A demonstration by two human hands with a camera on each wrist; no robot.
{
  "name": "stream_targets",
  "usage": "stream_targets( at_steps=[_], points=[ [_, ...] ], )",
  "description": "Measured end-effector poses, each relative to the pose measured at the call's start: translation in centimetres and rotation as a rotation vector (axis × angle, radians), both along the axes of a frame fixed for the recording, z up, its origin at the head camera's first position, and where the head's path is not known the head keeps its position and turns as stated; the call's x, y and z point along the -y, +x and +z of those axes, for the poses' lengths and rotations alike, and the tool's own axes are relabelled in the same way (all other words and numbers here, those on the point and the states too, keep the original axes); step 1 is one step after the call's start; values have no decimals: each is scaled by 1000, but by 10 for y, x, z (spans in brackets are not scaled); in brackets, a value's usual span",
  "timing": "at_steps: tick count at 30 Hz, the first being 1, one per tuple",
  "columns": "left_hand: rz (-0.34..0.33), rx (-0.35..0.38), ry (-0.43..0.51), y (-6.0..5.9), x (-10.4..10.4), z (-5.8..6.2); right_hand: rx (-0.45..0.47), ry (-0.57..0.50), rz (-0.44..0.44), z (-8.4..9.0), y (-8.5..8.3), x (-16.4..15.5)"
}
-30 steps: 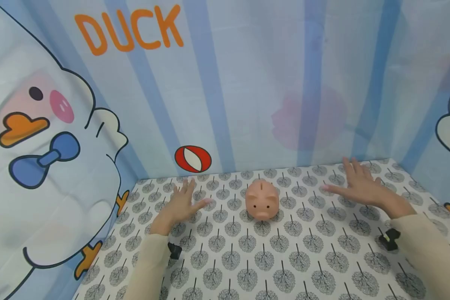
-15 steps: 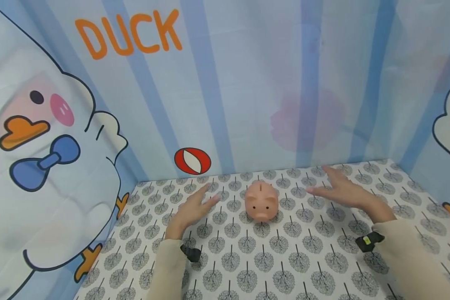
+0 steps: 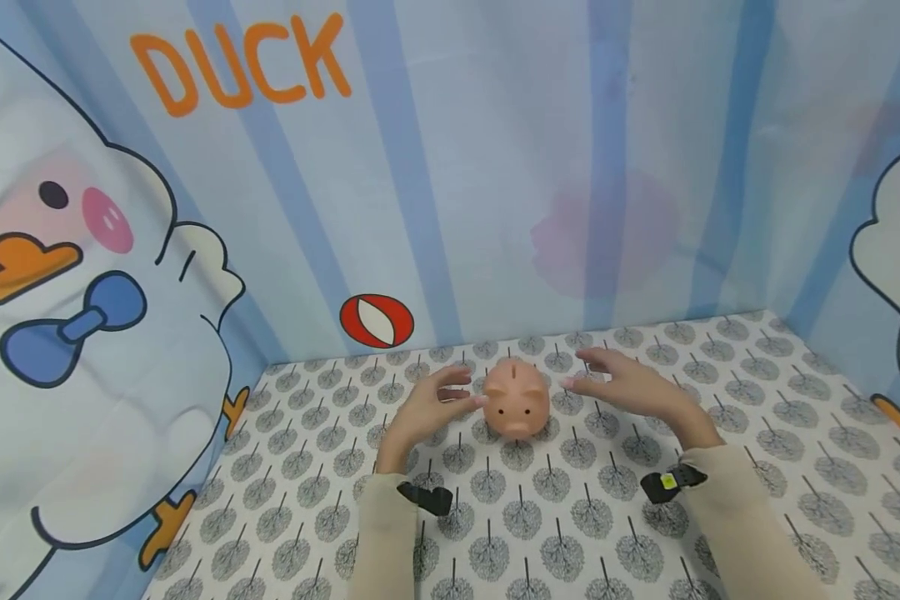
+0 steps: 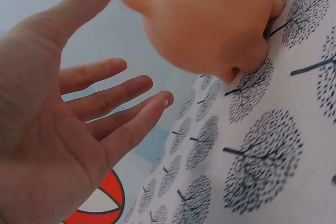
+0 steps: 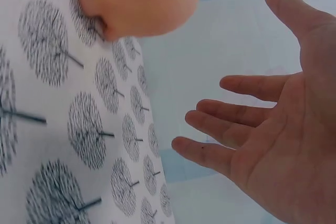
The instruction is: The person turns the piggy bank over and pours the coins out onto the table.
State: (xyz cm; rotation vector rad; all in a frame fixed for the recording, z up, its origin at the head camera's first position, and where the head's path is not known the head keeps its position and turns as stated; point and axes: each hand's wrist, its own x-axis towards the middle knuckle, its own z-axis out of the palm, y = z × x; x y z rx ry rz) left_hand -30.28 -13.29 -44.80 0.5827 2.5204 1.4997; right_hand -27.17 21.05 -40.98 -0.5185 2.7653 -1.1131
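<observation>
A peach-coloured piggy bank [image 3: 517, 398] stands on the table, its snout toward the head camera and a coin slot on top. My left hand [image 3: 429, 410] is just left of it, fingers relaxed and palm turned to its side, with the thumb tip overlapping its edge in the head view. In the left wrist view the piggy bank [image 4: 210, 24] rises just beyond the thumb and spread fingers. On the opposite side my right hand [image 3: 630, 385] faces it across a small gap, holding nothing. The right wrist view shows the piggy bank [image 5: 144, 3] apart from the fingers.
A white cloth with grey tree prints [image 3: 487, 546] covers the table. Behind it hangs a blue striped curtain [image 3: 495, 167] with orange lettering and a red printed ball. A large printed duck [image 3: 120, 417] fills the left wall. Each wrist wears a black strap [image 3: 425, 497].
Both hands have moved inward from the sides toward the piggy bank, the left going right and the right going left. The piggy bank stays in its place on the cloth.
</observation>
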Motion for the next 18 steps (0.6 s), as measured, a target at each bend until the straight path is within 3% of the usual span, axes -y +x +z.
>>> stream_targets(
  at_steps=[7,11,18],
  points=[
    [6,54,35,4,-12,-7,-18,-37,5,-13,1,9],
    [22,75,4,4,-16,-7,-4,-115,58,-21,1,17],
    [-60,27,-34,0,-22,-2,-16,-195,79,-32,-5,37]
  ],
)
